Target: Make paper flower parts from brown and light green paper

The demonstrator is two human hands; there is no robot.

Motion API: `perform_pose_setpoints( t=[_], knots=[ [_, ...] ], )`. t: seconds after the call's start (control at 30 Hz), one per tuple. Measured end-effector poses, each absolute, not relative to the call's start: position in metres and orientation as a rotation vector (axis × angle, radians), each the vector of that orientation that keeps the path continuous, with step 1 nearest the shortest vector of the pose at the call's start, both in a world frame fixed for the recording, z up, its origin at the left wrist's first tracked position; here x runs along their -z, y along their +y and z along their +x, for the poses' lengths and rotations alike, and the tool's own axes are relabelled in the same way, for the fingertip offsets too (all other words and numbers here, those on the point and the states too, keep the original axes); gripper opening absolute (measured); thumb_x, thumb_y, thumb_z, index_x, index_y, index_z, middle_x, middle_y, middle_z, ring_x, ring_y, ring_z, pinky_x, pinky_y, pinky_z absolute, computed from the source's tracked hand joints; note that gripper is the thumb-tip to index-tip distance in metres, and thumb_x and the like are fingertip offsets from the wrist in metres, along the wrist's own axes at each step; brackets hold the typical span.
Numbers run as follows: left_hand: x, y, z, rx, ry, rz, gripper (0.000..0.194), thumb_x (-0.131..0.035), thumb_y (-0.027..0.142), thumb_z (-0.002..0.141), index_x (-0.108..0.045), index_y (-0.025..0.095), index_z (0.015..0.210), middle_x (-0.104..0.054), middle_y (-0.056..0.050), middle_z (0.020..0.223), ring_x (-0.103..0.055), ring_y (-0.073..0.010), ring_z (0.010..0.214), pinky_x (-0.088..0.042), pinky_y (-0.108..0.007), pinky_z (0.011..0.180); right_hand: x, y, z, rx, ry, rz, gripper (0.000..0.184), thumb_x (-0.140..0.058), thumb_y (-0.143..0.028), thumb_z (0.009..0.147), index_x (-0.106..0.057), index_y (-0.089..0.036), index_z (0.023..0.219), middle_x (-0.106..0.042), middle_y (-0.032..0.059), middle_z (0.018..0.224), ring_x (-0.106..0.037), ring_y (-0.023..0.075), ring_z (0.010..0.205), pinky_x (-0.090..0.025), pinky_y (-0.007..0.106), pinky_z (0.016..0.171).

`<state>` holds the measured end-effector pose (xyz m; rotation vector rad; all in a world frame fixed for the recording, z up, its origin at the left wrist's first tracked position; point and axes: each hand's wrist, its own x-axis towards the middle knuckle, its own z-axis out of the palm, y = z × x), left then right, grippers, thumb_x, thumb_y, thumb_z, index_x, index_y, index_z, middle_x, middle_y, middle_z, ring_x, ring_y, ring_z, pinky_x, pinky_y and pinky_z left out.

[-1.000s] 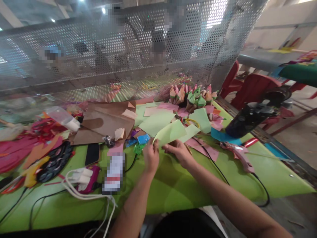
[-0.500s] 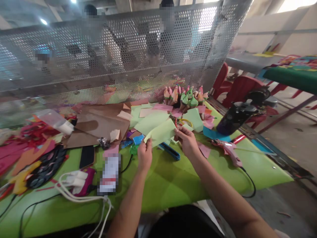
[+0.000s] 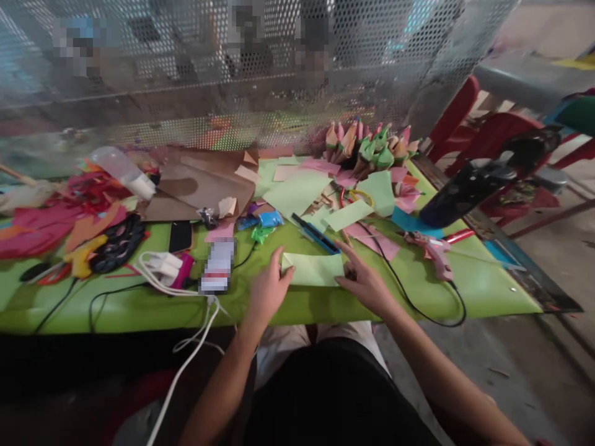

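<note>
A small pale green sheet of paper point(image 3: 315, 271) lies low over the table near its front edge, one end at each hand. My left hand point(image 3: 271, 285) pinches its left end, thumb on top. At the right end, my right hand point(image 3: 366, 285) has its thumb on the paper and its index finger reaching past the upper corner. Just behind the sheet rests a blue box cutter point(image 3: 320, 237). Another pale green strip point(image 3: 348, 215) and a pink paper piece point(image 3: 379, 241) lie beyond my right hand.
A pink hot glue gun point(image 3: 432, 253) and a dark bottle point(image 3: 458, 198) are at right. Paper cones point(image 3: 376, 148) cluster at the back by a perforated metal screen point(image 3: 209, 80). Phones, white cables point(image 3: 181, 365) and a yellow-handled tool point(image 3: 81, 257) occupy the left of the green table.
Both hands have brought the green sheet down and toward me, from raised and tilted to nearly level by the table. The view has tipped downward.
</note>
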<state>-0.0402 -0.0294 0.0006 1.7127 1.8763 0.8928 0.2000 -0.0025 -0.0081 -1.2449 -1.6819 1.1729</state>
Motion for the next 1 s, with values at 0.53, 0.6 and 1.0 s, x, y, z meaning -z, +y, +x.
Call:
perform_pose_setpoints(
  t=[0.53, 0.6, 1.0],
  knots=[
    [0.017, -0.082, -0.01, -0.273, 1.597, 2.561, 0.062, -0.052, 0.044, 0.097, -0.041, 0.019, 0.153, -0.041, -0.012, 0.16, -0.032, -0.0309, 0.151, -0.033, -0.051, 0.119, 0.021, -0.017, 0.207, -0.755, -2.104, -1.509, 0.069, -0.056, -0.02, 0.079, -0.048, -0.023, 0.148, -0.059, -0.0028, 0.068, -0.056, 0.0176, 0.058, -0.04, 0.027, 0.057],
    [0.016, -0.082, -0.011, -0.224, 1.601, 2.576, 0.064, -0.053, 0.046, 0.097, -0.039, 0.023, 0.154, -0.038, -0.01, 0.162, -0.032, -0.0309, 0.151, -0.033, -0.05, 0.12, 0.023, -0.021, 0.209, -0.634, -2.159, -1.54, 0.063, -0.055, -0.023, 0.084, -0.049, -0.025, 0.147, -0.063, -0.0011, 0.074, -0.059, 0.018, 0.061, -0.042, 0.028, 0.058],
    [0.017, -0.082, -0.009, -0.213, 1.639, 2.63, 0.065, -0.055, 0.049, 0.095, -0.042, 0.025, 0.154, -0.037, -0.012, 0.162, -0.035, -0.0327, 0.15, -0.036, -0.05, 0.119, 0.026, -0.053, 0.216, -0.22, -2.486, -1.198, 0.046, -0.049, -0.027, 0.101, -0.05, -0.025, 0.147, -0.059, 0.0091, 0.146, -0.054, 0.0261, 0.135, -0.041, 0.048, 0.111]
  ],
)
